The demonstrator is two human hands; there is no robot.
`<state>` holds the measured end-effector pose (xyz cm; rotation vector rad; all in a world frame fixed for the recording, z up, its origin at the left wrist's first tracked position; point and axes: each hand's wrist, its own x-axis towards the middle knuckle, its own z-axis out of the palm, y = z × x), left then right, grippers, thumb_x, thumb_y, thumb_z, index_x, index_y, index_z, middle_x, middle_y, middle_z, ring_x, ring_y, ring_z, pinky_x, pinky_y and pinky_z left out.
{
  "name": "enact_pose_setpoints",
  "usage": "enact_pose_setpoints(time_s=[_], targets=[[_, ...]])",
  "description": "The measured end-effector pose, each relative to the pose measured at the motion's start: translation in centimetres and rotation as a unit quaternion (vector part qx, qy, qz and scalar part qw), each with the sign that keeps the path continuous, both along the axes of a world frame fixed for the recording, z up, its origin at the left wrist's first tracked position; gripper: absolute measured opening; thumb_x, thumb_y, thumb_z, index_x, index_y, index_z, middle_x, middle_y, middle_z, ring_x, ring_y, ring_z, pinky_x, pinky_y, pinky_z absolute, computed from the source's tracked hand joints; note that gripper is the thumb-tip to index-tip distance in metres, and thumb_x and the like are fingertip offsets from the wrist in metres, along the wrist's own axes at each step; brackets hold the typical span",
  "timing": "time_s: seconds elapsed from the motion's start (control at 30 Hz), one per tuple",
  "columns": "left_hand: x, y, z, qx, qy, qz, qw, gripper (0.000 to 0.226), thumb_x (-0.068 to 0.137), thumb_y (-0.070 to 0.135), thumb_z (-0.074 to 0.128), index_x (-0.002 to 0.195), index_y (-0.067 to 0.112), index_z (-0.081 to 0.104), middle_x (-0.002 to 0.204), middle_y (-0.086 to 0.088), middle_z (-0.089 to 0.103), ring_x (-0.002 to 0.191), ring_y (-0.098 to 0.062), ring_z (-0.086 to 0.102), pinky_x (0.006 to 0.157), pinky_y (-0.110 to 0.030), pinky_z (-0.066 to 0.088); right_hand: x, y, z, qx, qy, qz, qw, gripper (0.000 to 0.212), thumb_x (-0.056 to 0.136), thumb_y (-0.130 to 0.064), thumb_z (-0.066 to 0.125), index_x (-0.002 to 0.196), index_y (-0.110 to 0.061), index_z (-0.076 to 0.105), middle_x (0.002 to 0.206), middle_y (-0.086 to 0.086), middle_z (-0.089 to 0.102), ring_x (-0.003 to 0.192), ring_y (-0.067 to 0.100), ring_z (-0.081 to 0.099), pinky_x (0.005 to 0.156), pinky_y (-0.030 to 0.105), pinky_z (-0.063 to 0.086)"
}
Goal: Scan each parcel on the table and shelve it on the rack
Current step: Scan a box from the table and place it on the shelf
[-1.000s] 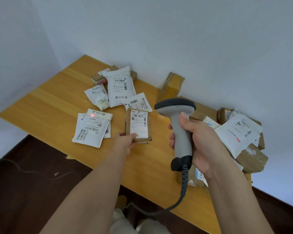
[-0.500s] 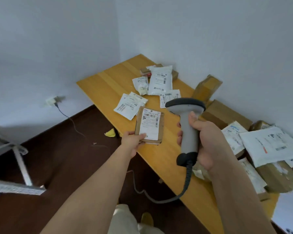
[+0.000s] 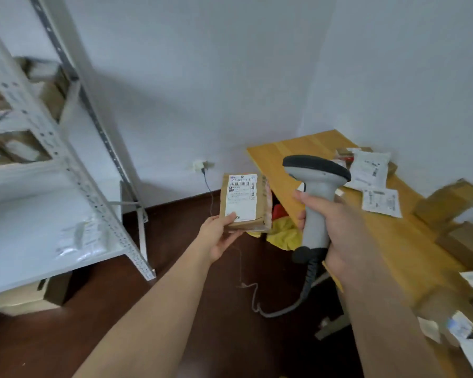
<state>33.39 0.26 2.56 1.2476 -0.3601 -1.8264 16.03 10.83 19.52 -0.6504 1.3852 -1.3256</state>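
The rack (image 3: 66, 170) stands at nine o'clock, the table (image 3: 388, 241) at three — between them, off the table, the parcel (image 3: 243, 203) sits just left of the scanner (image 3: 316, 203).

A small parcel sorting room, plain and bare: white walls, dark floor. Left of the left hand (image 3: 217, 237) stands a white perforated-steel rack (image 3: 74, 170) with cartons on its shelves. Right of the right hand (image 3: 336, 230), which grips a corded barcode scanner (image 3: 316, 197), a wooden table (image 3: 393, 236) carries labelled mail bags and brown boxes
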Motion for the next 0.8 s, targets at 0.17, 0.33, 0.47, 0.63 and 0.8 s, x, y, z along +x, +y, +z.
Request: enact_pose_setpoints(time_s=[0.17, 0.33, 0.47, 0.63, 0.8], targets=[[20.1, 3.6, 3.4, -0.018, -0.048, 0.11, 0.993, 0.027, 0.084, 0.025, 0.075, 0.106, 0.012, 0.065, 0.088, -0.009, 0.075, 0.093, -0.026, 0.068, 0.063, -0.029, 0.06, 16.8, -0.8, -0.3, -0.012, -0.031, 0.149, 0.988, 0.022, 0.084, -0.005, 0.074, 0.103, -0.012, 0.067, 0.065, -0.002, 0.066, 0.054, 0.008, 0.059, 0.05, 0.022, 0.05], [35.5, 9.3, 6.5, -0.023, -0.052, 0.278, 0.959, 0.025, 0.079, 0.031, 0.077, 0.1, 0.021, 0.068, 0.106, -0.013, 0.066, 0.098, -0.029, 0.066, 0.062, -0.028, 0.058, 30.8, -0.3, -0.5, -0.015, -0.022, 0.279, 0.96, 0.034, 0.084, -0.007, 0.075, 0.112, -0.019, 0.061, 0.087, 0.006, 0.073, 0.064, 0.01, 0.062, 0.06, 0.025, 0.054], [43.2, 12.1, 7.1, -0.025, -0.03, 0.381, 0.924, 0.024, 0.08, 0.034, 0.075, 0.101, 0.025, 0.068, 0.11, -0.012, 0.064, 0.097, -0.029, 0.064, 0.065, -0.029, 0.059, 38.4, -0.3, -0.4, -0.02, -0.011, 0.338, 0.941, 0.039, 0.082, -0.008, 0.077, 0.115, -0.021, 0.06, 0.096, 0.008, 0.071, 0.065, 0.009, 0.064, 0.065, 0.025, 0.055], [49.7, 13.2, 6.8, -0.006, -0.004, 0.467, 0.884, 0.024, 0.08, 0.036, 0.075, 0.1, 0.025, 0.066, 0.112, -0.013, 0.062, 0.097, -0.03, 0.065, 0.072, -0.031, 0.058, 45.6, -2.0, -0.8, -0.015, 0.02, 0.387, 0.922, 0.041, 0.081, -0.013, 0.078, 0.115, -0.026, 0.059, 0.092, 0.005, 0.072, 0.061, 0.005, 0.065, 0.063, 0.023, 0.056], [57.1, 11.1, 6.9, -0.019, -0.023, 0.505, 0.863, 0.028, 0.083, 0.037, 0.073, 0.106, 0.024, 0.064, 0.111, -0.012, 0.064, 0.095, -0.028, 0.065, 0.074, -0.029, 0.059, 53.6, -5.8, -1.2, -0.024, 0.028, 0.411, 0.911, 0.043, 0.082, -0.017, 0.078, 0.116, -0.03, 0.056, 0.095, 0.003, 0.07, 0.065, 0.007, 0.067, 0.065, 0.024, 0.055]])
